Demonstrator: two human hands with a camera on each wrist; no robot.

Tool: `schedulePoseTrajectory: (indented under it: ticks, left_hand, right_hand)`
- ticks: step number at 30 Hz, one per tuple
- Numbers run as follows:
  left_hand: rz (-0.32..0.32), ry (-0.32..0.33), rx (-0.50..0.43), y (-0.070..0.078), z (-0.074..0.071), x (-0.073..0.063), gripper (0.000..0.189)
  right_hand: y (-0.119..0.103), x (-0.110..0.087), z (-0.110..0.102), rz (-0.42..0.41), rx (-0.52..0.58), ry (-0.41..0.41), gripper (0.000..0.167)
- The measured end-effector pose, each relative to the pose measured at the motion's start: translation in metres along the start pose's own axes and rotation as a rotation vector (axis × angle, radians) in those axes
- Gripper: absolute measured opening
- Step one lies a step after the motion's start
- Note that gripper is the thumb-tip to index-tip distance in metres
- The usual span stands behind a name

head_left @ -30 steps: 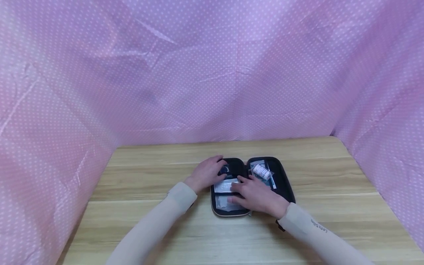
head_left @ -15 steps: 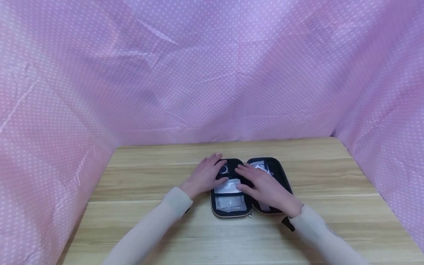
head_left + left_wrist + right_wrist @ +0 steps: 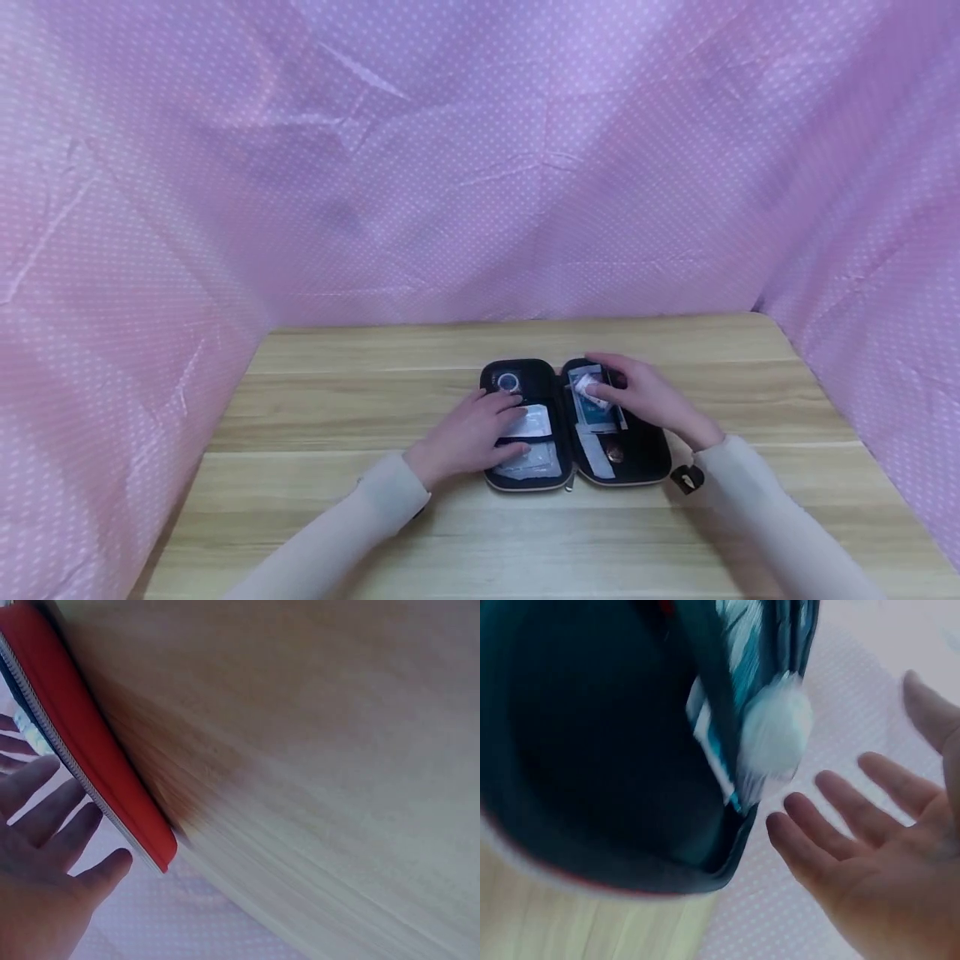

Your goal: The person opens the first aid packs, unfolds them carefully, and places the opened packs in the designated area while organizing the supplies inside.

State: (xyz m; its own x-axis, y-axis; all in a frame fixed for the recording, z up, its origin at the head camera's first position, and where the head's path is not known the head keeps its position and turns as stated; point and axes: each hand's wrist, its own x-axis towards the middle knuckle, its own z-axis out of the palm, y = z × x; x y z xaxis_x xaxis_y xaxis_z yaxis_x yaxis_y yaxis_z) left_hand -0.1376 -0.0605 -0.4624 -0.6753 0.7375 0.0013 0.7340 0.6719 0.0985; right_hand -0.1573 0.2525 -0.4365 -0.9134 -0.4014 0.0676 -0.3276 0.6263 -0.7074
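A zippered case [image 3: 645,442], black inside and red outside, lies spread flat on the table. My left hand [image 3: 468,433] is over its left half, fingers spread and relaxed, near a white packet [image 3: 536,422] and a clear-wrapped packet [image 3: 538,458] under straps. In the left wrist view that hand is beside the red shell [image 3: 90,742]. Above the right half, my right hand [image 3: 652,396] has its thumb near a small white wrapped roll [image 3: 584,385]. The right wrist view shows its fingers loosely bent and apart from the roll [image 3: 776,727].
Under the roll lies a blue-and-white packet [image 3: 588,418], with a white strip [image 3: 596,456] below it. A round coppery item [image 3: 615,452] sits in the right half, a ringed dark item [image 3: 508,382] in the left. Pink dotted cloth [image 3: 480,167] surrounds the wooden table [image 3: 337,383].
My right hand has moved right, from the left half and middle of the case to over the right half. The left hand has slid a little down, nearer the front packets.
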Motion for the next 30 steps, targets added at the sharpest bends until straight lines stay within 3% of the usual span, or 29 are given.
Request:
schedulePoseTrajectory:
  ticks: [7, 14, 17, 24, 27, 30]
  left_hand:
    - [-0.002, -0.101, -0.025, 0.006, 0.001, -0.007, 0.065]
    - [-0.021, -0.136, -0.058, 0.008, -0.001, -0.009, 0.066]
    - [-0.015, -0.099, -0.071, 0.007, 0.000, -0.009, 0.063]
    - [-0.017, 0.109, -0.117, -0.009, -0.002, 0.006, 0.046]
    - [-0.068, 0.121, -0.138, -0.018, -0.003, 0.016, 0.042]
    - [-0.124, 0.089, -0.137, -0.025, -0.002, 0.024, 0.042]
  right_hand:
    - [0.008, 0.008, 0.001, 0.074, -0.120, -0.037, 0.053]
    - [0.012, 0.011, 0.006, 0.144, -0.187, -0.054, 0.047]
    - [0.009, 0.010, 0.007, 0.152, -0.191, -0.042, 0.042]
    - [-0.008, 0.003, 0.012, 0.108, -0.179, 0.051, 0.034]
    - [-0.018, 0.001, 0.020, 0.075, -0.151, 0.060, 0.033]
    - [-0.026, 0.000, 0.030, 0.049, -0.114, 0.054, 0.032]
